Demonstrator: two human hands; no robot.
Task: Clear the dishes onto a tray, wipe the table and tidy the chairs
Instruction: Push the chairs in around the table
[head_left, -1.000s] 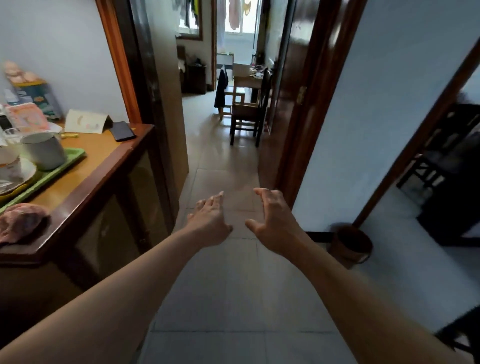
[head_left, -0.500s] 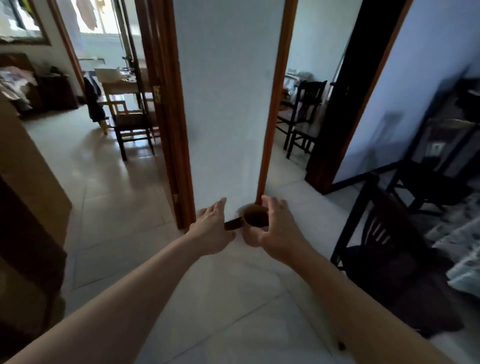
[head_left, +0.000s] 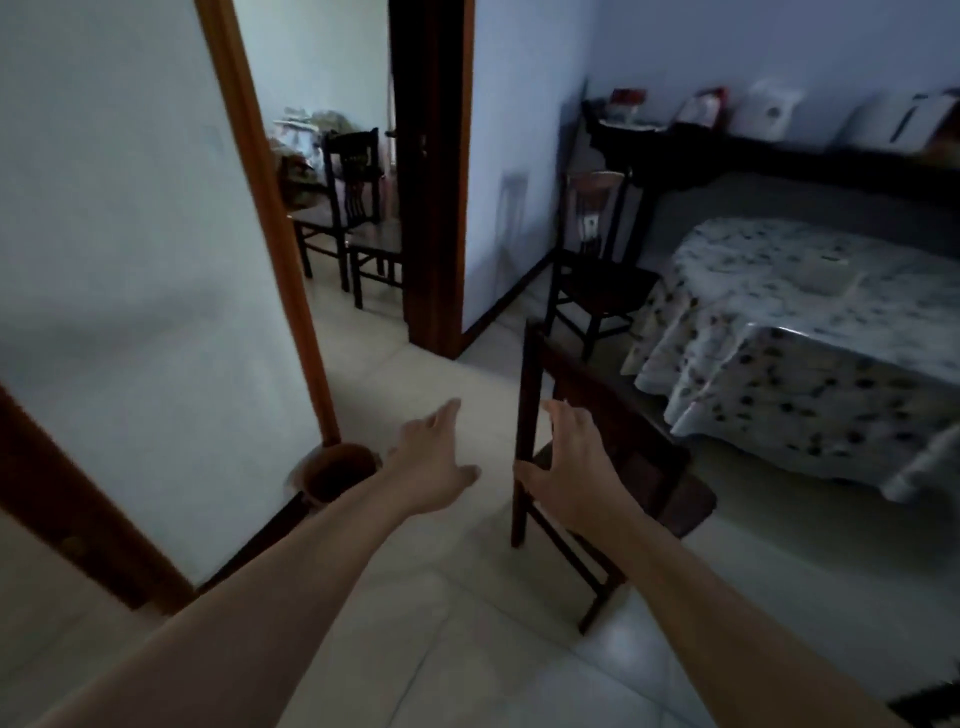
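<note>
Since the nearest dark wooden chair (head_left: 597, 457) stands pulled out from the table (head_left: 810, 332), its back turned to the camera, tidying the chairs looks like the step in hand. The right hand (head_left: 566, 467) is at that chair's back, fingers extended and spread, thumb by the left post; whether it touches the wood I cannot tell. The left hand (head_left: 436, 462) hovers just beside it over bare floor, fingers straight, holding nothing. The table, under a spotted cloth, carries only a pale, blurred object near its middle, so the dishes appear mostly cleared; whether it has been wiped is not visible. No tray is in view. A second chair (head_left: 597, 260) stands at the table's far corner, apparently not pushed in either. Beyond the doorway, two more chairs (head_left: 358, 208) sit in another room, and a brown bin (head_left: 332, 473) rests against the wall.
</note>
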